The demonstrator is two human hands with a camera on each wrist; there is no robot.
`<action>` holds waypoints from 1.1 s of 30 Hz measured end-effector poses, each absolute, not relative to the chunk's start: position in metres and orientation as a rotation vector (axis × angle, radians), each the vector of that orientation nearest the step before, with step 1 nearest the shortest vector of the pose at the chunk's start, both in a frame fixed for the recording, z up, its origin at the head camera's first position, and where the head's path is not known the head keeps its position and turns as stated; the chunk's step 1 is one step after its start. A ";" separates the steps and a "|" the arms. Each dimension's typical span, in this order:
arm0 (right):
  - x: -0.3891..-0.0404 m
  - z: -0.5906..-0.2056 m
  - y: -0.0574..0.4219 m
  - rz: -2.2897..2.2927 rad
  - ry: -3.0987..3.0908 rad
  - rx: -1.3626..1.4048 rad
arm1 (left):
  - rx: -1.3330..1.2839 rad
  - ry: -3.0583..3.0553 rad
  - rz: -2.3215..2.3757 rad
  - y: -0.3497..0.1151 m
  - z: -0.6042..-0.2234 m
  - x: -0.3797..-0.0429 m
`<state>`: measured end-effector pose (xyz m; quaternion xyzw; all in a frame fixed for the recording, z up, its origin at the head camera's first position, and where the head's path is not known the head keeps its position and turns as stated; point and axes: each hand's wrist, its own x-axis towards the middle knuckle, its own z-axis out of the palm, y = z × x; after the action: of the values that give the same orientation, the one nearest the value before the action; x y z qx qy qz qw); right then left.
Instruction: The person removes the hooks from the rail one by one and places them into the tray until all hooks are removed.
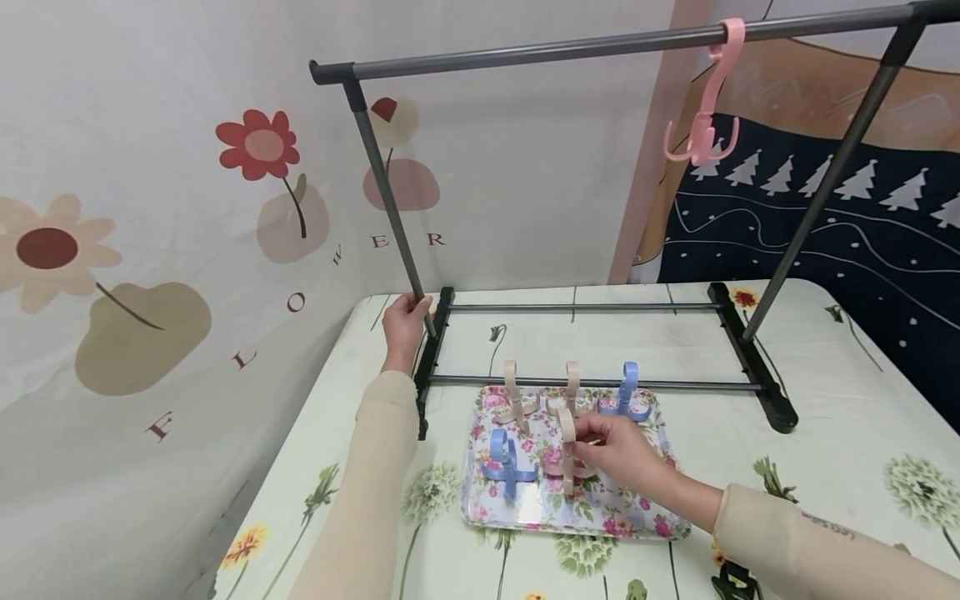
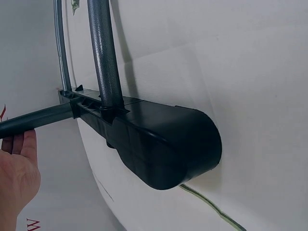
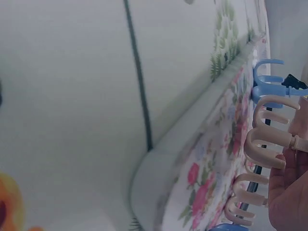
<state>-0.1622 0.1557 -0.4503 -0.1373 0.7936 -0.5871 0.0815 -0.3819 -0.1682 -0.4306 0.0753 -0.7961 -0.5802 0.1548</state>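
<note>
My left hand [image 1: 405, 333] grips the lower part of the dark grey rack's left post [image 1: 392, 208]; in the left wrist view its fingers [image 2: 29, 144] lie against that post. With its thumb and fingers, my right hand [image 1: 622, 454] pinches the upper part of a beige hook [image 1: 567, 427] over a floral tray [image 1: 487, 508]. The prongs of this beige hook [image 3: 269, 135] point away from the hand in the right wrist view. Two more beige hooks [image 1: 512, 392] and two blue hooks [image 1: 501, 450] are on the tray. A pink hook [image 1: 702, 133] hangs from the rack's top bar [image 1: 540, 50].
Black feet [image 1: 776, 410] support the rack on the flower-print tablecloth [image 1: 832, 467], joined by two low bars [image 1: 585, 307]. The tray lies in front of the nearer bar. A small black object [image 1: 735, 582] sits by the right sleeve. Printed curtains [image 1: 187, 208] stand behind.
</note>
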 end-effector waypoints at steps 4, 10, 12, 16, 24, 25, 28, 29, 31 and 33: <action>-0.160 -0.455 0.156 -1.758 2.352 -0.383 | 0.221 -2.283 -1.668 -0.168 -0.430 -0.381; -0.159 -0.459 0.156 -1.772 2.326 -0.407 | 0.222 -2.282 -1.666 -0.170 -0.431 -0.381; -0.158 -0.459 0.157 -1.767 2.326 -0.423 | 0.216 -2.279 -1.669 -0.171 -0.432 -0.382; -0.155 -0.457 0.159 -1.692 2.423 -0.463 | 0.210 -2.274 -1.674 -0.171 -0.432 -0.381; -0.151 -0.440 0.168 -1.611 2.542 -0.480 | 0.211 -2.275 -1.679 -0.170 -0.432 -0.382; -0.150 -0.437 0.170 -1.614 2.543 -0.485 | 0.211 -2.275 -1.681 -0.170 -0.432 -0.383; -0.149 -0.430 0.175 -1.620 2.552 -0.496 | 0.208 -2.274 -1.686 -0.170 -0.431 -0.383; -0.148 -0.428 0.177 -1.621 2.551 -0.498 | 0.207 -2.273 -1.687 -0.170 -0.431 -0.383; -0.147 -0.425 0.179 -1.621 2.546 -0.508 | 0.207 -2.278 -1.683 -0.171 -0.431 -0.384; -0.146 -0.424 0.181 -1.622 2.545 -0.527 | 0.208 -2.277 -1.683 -0.171 -0.432 -0.383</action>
<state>-0.1458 0.1809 -0.4239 -0.1719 0.8300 -0.5292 0.0391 -0.3832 -0.1708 -0.4316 0.0724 -0.7929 -0.5860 0.1506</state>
